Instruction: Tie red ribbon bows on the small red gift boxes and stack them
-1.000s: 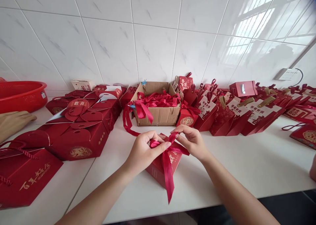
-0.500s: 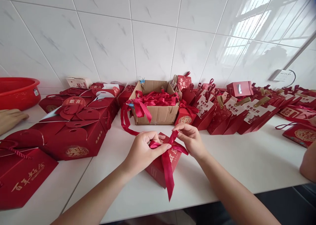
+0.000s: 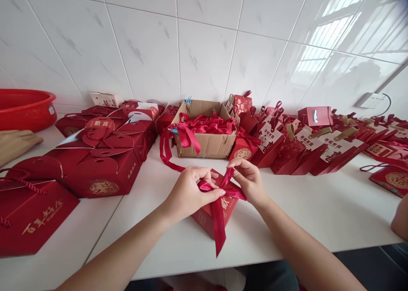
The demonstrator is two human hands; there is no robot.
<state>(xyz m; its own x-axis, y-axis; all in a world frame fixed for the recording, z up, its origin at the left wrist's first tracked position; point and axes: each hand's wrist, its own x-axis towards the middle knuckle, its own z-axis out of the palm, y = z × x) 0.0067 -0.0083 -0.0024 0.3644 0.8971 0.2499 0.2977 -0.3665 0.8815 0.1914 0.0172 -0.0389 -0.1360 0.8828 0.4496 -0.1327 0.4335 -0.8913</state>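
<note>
A ribbon pinched over a box

The left hand is closed, its thumb pressing the ribbon's crossing; the right hand, nearly closed, pinches one strip. The box lies below both hands (on the table). If the left thumb slips on shiny ribbon, the crossing may loosen.

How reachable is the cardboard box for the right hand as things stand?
Probably yes: the cardboard box stands just beyond the right hand, nothing tall between, but that hand pinches the ribbon.

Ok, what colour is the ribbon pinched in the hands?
The ribbon is a glossy deep pinkish red, seen best in the head view.
</note>
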